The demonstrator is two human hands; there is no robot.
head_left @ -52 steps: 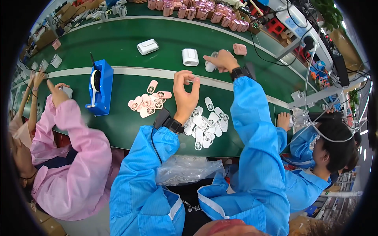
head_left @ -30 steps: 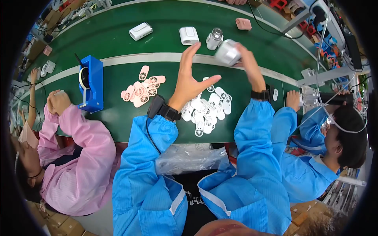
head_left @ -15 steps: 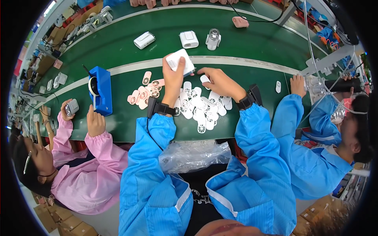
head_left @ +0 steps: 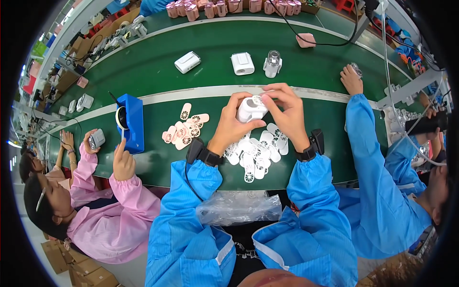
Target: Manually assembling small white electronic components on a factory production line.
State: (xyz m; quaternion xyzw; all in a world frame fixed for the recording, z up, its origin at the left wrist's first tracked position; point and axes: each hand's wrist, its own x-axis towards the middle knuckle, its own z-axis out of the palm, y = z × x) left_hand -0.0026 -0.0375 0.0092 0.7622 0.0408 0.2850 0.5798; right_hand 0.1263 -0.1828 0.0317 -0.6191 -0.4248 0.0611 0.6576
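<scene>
My left hand is wrapped round a small white device housing above the bench. Against the top of that housing lies a white oval cover with a round spoked vent, pinched by the fingers of my right hand. Whether the cover is seated cannot be made out. Below both hands a loose pile of similar white covers spreads over the green surface. Left of it lies a smaller heap of pink covers.
On the green belt beyond a pale rail stand white housings and one with a clear top. A blue tape dispenser is at left. A plastic bag lies at my lap. Co-workers sit on both sides; one sleeve reaches forward at right.
My hands have come together: the housing has been turned over and lowered slightly, and the right hand's cover now meets it. At right, the co-worker's hand has reached out over the belt.
</scene>
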